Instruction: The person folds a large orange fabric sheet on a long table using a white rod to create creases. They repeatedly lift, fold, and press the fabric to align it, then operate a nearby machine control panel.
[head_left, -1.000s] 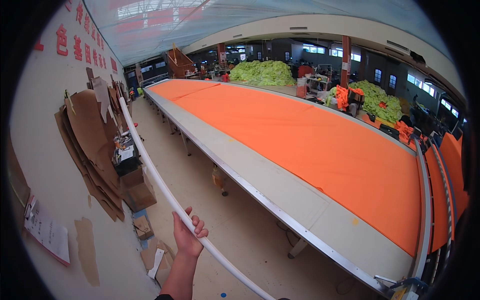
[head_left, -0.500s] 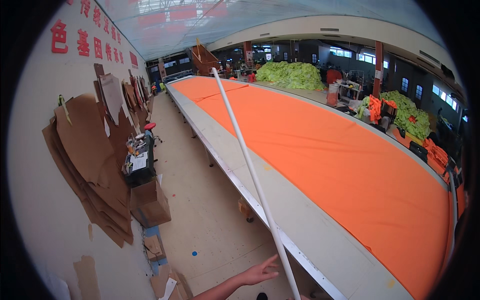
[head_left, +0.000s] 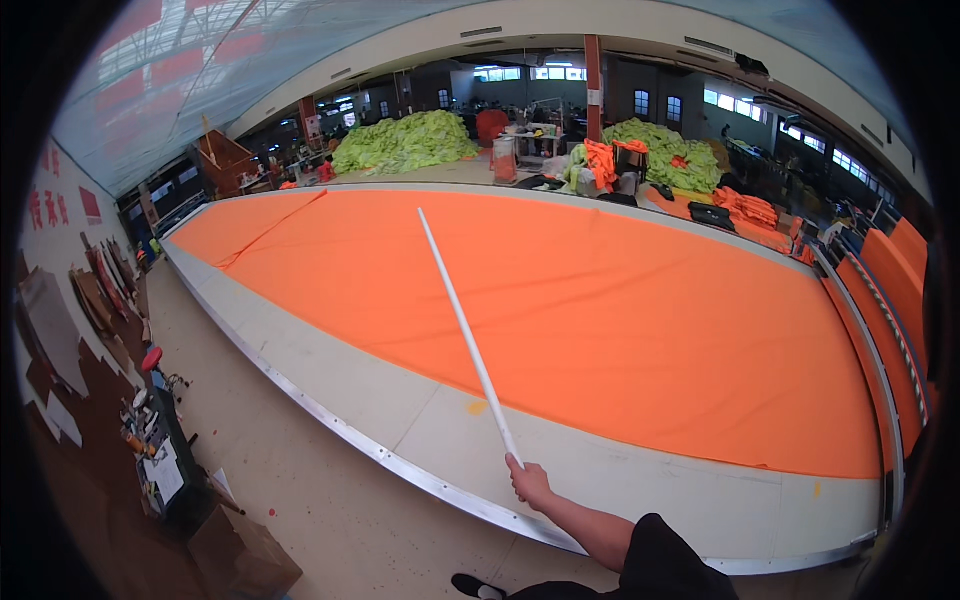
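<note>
My right hand (head_left: 530,485) is closed around the near end of a long, thin white pole (head_left: 462,325). The pole slants away to the left, with its far end over a wide sheet of orange fabric (head_left: 650,340). Whether it touches the cloth I cannot tell. The fabric lies on a long grey table (head_left: 340,380), with a few wrinkles and a folded strip towards its far left. A bare grey margin runs along the near side, under my right hand. My left hand is out of view.
Along the left wall stand a dark desk (head_left: 175,460) with small items and a cardboard box (head_left: 240,560). Brown paper patterns (head_left: 95,300) hang there. Heaps of lime-green cloth (head_left: 405,143) lie behind the table. A metal rail (head_left: 860,350) crosses its right end.
The view has swung right. The pole now reaches over the orange fabric instead of crossing the table's near edge. My right hand has come into view gripping it; my open left hand has left view.
</note>
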